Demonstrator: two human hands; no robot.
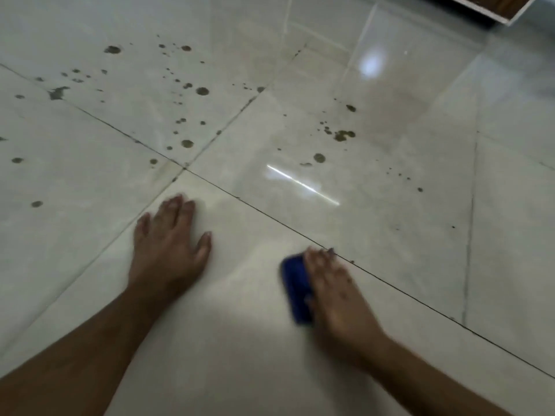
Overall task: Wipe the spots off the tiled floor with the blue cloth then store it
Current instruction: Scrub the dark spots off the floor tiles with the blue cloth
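Your spots (202, 91) are all over the floor (405, 181)
Your right hand (333, 291) presses flat on the blue cloth (295, 291), left hand (168, 244) spread flat on tile

Spots (202, 91) beyond hands (cloth (295, 291) seemingly under right)

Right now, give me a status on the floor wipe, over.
Left hand flat on tile. Right hand pressing blue cloth down. Spots ahead unwiped. Nothing blocking.

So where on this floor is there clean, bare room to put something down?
The near tile is bare between the left hand and the blue cloth under the right hand. The far right tiles look clean too. Dark spots crowd the tiles beyond the grout lines.
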